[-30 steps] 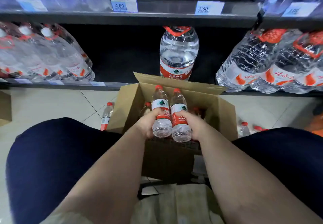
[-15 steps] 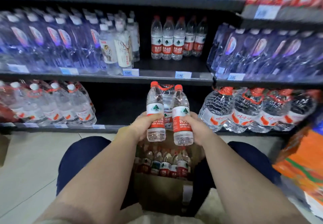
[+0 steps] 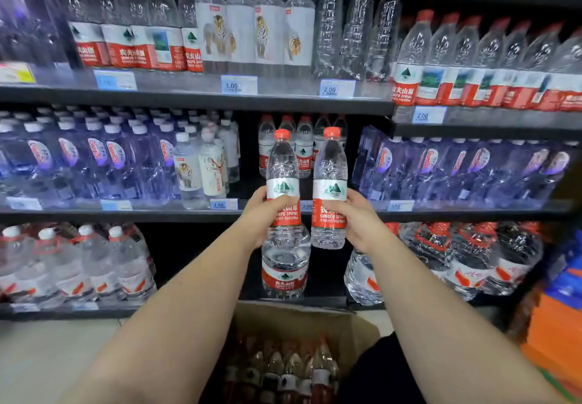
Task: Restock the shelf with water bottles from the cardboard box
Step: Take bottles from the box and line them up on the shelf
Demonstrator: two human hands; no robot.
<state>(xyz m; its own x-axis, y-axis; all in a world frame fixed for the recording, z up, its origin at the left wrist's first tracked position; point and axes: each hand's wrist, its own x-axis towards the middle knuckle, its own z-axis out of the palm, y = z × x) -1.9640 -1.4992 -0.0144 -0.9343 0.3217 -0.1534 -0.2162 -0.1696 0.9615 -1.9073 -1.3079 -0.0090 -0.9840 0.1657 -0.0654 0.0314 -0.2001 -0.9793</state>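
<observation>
My left hand (image 3: pixel 259 214) grips a red-capped water bottle (image 3: pixel 282 170) by its red label. Beside it, my right hand (image 3: pixel 359 218) holds a second matching bottle (image 3: pixel 330 170), also upright. Both bottles are raised in front of the middle shelf (image 3: pixel 189 213), just before a gap where several of the same red-capped bottles (image 3: pixel 304 148) stand at the back. The open cardboard box (image 3: pixel 302 318) sits on the floor below my arms, with several more bottles (image 3: pixel 283 369) standing inside it.
Purple-tinted bottles fill the middle shelf left (image 3: pixel 94 158) and right (image 3: pixel 456 164) of the gap. A large jug (image 3: pixel 285 265) stands on the bottom shelf under my hands. Big jugs (image 3: pixel 456 258) sit at the lower right, orange packaging (image 3: pixel 554 340) at the far right.
Both hands lifted the two bottles out of the box and up to the height of the middle shelf. My view has tilted up from the box to the shelves.
</observation>
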